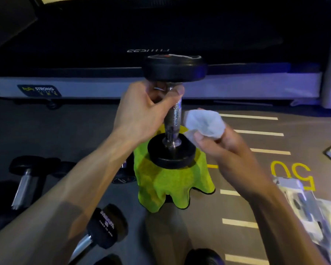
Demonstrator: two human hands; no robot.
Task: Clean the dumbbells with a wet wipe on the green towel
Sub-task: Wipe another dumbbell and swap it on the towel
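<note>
One dumbbell (172,113) is stood upright on its lower head in the middle of the green towel (170,180), which is spread on the grey floor (55,131). Its metal handle is gripped near the top by the left hand (141,111), fingers and thumb curled round it. A crumpled white wipe (204,122) is pinched in the right hand (224,148), just beside the handle; contact cannot be told. White stripes and a yellow number are painted on the floor right of the towel. Two more dumbbells (25,180) (101,232) lie left of the towel. A treadmill base (161,83) is seen beyond, and blurred packets (310,207) at the right edge.
</note>
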